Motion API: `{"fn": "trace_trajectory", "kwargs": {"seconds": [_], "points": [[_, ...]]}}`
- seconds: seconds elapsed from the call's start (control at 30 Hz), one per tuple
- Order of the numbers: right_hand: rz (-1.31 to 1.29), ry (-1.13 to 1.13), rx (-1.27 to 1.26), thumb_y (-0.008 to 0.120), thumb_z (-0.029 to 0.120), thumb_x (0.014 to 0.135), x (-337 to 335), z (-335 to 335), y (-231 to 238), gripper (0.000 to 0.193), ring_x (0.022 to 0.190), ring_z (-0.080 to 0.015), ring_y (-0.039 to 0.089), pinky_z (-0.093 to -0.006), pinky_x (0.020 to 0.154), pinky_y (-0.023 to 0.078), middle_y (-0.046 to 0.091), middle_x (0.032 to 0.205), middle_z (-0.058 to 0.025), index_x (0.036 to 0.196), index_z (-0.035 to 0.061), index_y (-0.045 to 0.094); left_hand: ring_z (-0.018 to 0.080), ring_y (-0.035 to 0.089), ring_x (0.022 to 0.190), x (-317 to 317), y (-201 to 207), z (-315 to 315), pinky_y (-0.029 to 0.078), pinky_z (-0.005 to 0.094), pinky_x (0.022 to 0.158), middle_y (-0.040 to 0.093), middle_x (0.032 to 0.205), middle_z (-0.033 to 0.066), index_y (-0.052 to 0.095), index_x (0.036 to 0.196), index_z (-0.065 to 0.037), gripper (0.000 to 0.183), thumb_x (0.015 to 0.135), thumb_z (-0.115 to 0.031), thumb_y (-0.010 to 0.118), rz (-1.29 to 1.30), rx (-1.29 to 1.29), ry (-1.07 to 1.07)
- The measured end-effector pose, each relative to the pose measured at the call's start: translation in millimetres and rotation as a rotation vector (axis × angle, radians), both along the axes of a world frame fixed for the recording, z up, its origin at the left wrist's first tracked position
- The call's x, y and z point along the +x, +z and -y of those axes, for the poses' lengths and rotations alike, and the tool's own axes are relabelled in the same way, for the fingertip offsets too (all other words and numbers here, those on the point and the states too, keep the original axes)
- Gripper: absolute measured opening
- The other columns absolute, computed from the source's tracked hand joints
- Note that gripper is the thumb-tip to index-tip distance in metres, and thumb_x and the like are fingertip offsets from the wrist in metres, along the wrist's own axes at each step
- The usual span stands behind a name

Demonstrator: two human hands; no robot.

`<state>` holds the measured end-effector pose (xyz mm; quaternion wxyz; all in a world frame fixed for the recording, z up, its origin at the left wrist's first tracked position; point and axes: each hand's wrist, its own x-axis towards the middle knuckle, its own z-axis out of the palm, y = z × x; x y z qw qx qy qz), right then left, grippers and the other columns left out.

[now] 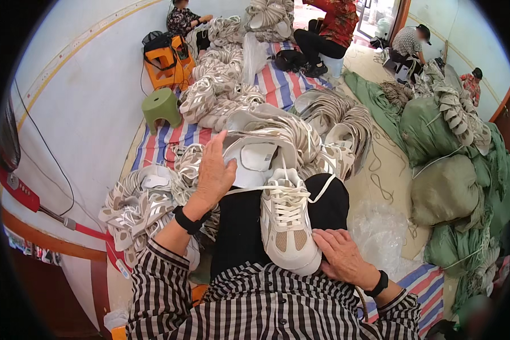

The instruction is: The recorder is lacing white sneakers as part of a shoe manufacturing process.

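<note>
A cream and beige sneaker (289, 220), loosely threaded with a cream lace, rests toe toward me on my black-trousered lap. The loose lace ends trail to both sides over my knees. My left hand (214, 171) is raised left of it with fingers stretched out, beside a stack of sneaker uppers (300, 136); nothing shows in its grasp. My right hand (345, 258) lies low against the right side of the toe, fingertips touching it, fingers fairly straight and not wrapped round. Its thumb side is partly hidden by the shoe.
Piled laced uppers (141, 204) lie left of my legs on a striped sheet (277, 85). A green stool (161, 109) and an orange stool (167, 62) stand behind. Green sacks (430, 130) line the right. Clear plastic (379, 226) lies nearby. Several people sit farther off.
</note>
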<state>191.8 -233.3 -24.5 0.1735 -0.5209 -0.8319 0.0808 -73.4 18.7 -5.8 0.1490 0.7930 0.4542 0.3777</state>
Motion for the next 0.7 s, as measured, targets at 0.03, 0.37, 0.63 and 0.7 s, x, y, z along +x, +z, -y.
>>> {"fn": "trace_trajectory", "kwargs": {"seconds": [0.03,0.37,0.63,0.7], "points": [[0.024,-0.018,0.034,0.069,0.008,0.065,-3,-2,-1,0.069,0.114,-0.0322,0.053,-0.0445,0.099,0.039,0.053,0.131,-0.0169,0.130,-0.0017,0.049,0.0398,0.039,0.131,-6,-3,-6,0.031,0.0452,0.110,0.044,0.137,0.0252,0.041,0.137,-0.001,0.069,0.074,-0.006,0.069,-0.054,-0.032,-0.038],[-0.106,-0.031,0.187,0.059,0.004,0.077,-13,-37,-18,0.058,0.108,-0.0340,0.058,-0.0392,0.090,0.048,0.054,0.129,-0.0210,0.133,-0.0024,0.047,0.0219,0.060,0.102,-37,-38,-34,0.047,0.0320,0.090,0.057,0.121,0.0177,0.031,0.143,0.002,0.077,0.076,-0.005,0.069,0.654,-0.757,-0.007],[-0.299,0.021,0.293,0.069,0.008,0.073,10,-71,6,0.057,0.090,-0.0341,0.067,-0.0377,0.077,0.055,0.067,0.106,-0.0194,0.127,-0.0047,0.054,0.0169,0.060,0.094,-22,-30,-52,0.047,0.0274,0.082,0.064,0.108,0.0115,0.054,0.125,0.004,0.051,0.074,0.005,0.059,0.611,-0.525,-0.113],[-0.291,0.021,0.258,0.070,0.008,0.072,11,-72,20,0.058,0.090,-0.0338,0.067,-0.0374,0.076,0.055,0.067,0.106,-0.0194,0.126,-0.0052,0.055,0.0157,0.060,0.095,-14,-10,-45,0.047,0.0273,0.083,0.066,0.106,0.0102,0.054,0.125,0.004,0.049,0.076,0.004,0.056,0.554,-0.503,-0.114]]}}
